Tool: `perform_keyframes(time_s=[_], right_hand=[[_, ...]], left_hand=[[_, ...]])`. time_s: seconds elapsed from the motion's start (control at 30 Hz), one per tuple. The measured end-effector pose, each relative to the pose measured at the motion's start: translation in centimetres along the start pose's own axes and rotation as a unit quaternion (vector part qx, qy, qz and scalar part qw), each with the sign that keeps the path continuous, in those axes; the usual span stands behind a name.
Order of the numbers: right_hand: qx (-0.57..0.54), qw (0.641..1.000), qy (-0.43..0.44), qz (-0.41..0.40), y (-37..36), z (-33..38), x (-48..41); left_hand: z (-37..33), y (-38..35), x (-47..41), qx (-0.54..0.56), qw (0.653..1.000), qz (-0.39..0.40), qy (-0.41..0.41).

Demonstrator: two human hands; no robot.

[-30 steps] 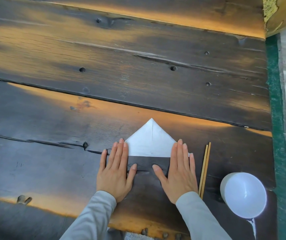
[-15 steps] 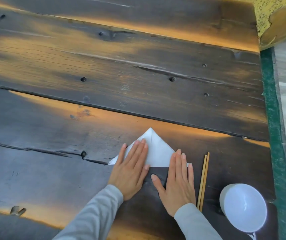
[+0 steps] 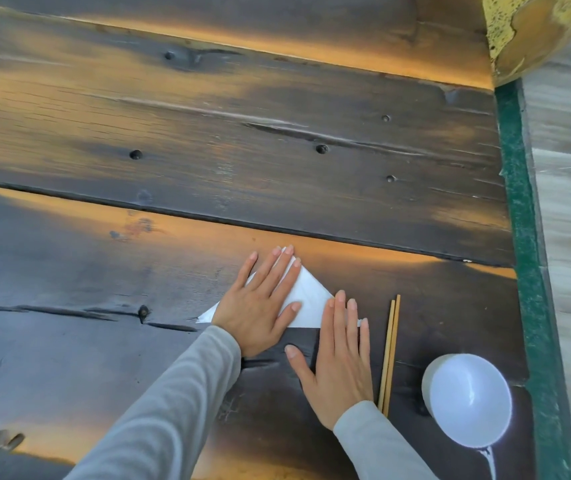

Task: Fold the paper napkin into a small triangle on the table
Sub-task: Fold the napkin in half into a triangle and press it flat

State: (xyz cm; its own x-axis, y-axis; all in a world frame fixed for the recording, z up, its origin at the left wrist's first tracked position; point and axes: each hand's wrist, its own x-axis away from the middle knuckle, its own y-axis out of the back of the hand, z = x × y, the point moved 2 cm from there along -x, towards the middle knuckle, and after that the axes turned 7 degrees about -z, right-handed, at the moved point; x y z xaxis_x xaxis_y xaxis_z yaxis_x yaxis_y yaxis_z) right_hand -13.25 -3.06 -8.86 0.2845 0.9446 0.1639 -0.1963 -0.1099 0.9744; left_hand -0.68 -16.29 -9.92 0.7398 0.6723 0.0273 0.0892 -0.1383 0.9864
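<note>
Left hand (image 3: 259,306) and right hand (image 3: 337,355) press napkin (image 3: 308,299) flat.

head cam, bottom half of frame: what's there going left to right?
Left hand flat on the napkin → right hand pinning the napkin's right corner → chopsticks → white bowl → green table edge.

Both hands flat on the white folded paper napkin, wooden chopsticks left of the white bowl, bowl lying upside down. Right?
Not quite: the head view shows the white bowl upright, open side up. Both hands, left and right, do press the white folded paper napkin, and the wooden chopsticks lie left of the bowl.
</note>
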Motion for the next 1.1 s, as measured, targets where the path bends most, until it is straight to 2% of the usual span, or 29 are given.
perform_keyframes(time_s=[0.13,0.23,0.5,0.97,1.03,1.1], right_hand=[[-0.015,0.996,0.086,-0.020,0.5,1.9,-1.4],[-0.007,0.995,0.103,-0.006,0.5,2.4,-2.5],[0.014,0.999,0.038,0.022,-0.1,-0.7,-2.1],[0.014,0.999,0.033,0.011,0.1,-0.5,-2.3],[0.016,0.999,0.036,0.000,-0.1,-0.5,-2.2],[0.015,0.999,0.039,-0.012,-0.2,-0.6,-2.1]], left_hand=[[0.1,0.0,0.0,0.002,1.000,-0.001,-0.004],[0.2,0.0,0.1,0.001,1.000,0.003,-0.008],[0.0,0.3,0.0,0.032,0.999,-0.008,0.034],[0.3,0.1,-0.1,0.012,1.000,-0.016,0.017],[0.4,0.1,-0.1,0.019,0.999,-0.040,0.002],[0.8,0.6,0.1,0.090,0.992,-0.092,0.010]])
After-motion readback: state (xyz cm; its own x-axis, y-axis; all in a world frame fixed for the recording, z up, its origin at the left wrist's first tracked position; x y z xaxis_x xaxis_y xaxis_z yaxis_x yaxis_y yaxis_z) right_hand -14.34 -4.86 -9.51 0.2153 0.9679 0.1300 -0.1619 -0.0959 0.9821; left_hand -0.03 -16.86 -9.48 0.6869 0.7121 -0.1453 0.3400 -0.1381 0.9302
